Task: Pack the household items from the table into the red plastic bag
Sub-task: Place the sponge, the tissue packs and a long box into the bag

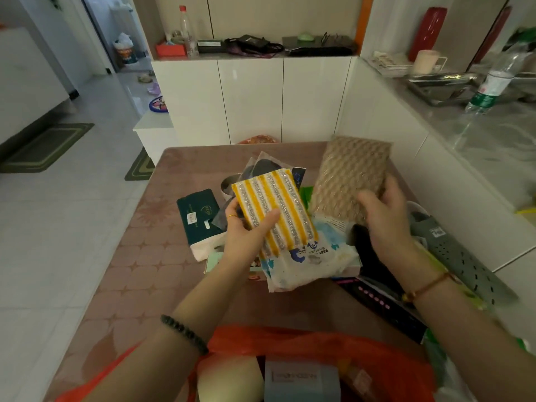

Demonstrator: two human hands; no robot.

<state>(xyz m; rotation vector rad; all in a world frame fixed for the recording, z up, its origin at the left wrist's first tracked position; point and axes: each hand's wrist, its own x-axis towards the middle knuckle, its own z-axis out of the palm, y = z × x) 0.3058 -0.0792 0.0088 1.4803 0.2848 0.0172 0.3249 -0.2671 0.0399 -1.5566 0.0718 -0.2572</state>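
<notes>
My left hand (pixel 246 232) grips a yellow and silver striped scouring pad (pixel 272 210) above the pile on the table. A brown woven scouring pad (pixel 352 178) is held up by my right hand (pixel 383 216), thumb across its front. Below them lie a white and blue wet-wipes pack (pixel 313 259), a dark green tissue pack (pixel 198 217), a grey perforated slipper (pixel 464 259) and a black box with pink dots (pixel 383 306). The red plastic bag (pixel 290 340) gapes open at the near edge, with a grey-blue box (pixel 301 381) and a cream item (pixel 229 375) inside.
The pink patterned table (pixel 139 271) stands against a white counter wall on the right. A marble counter (pixel 493 134) carries a plastic bottle (pixel 499 79) and a metal tray. White cabinets stand behind the table. Tiled floor with green mats lies to the left.
</notes>
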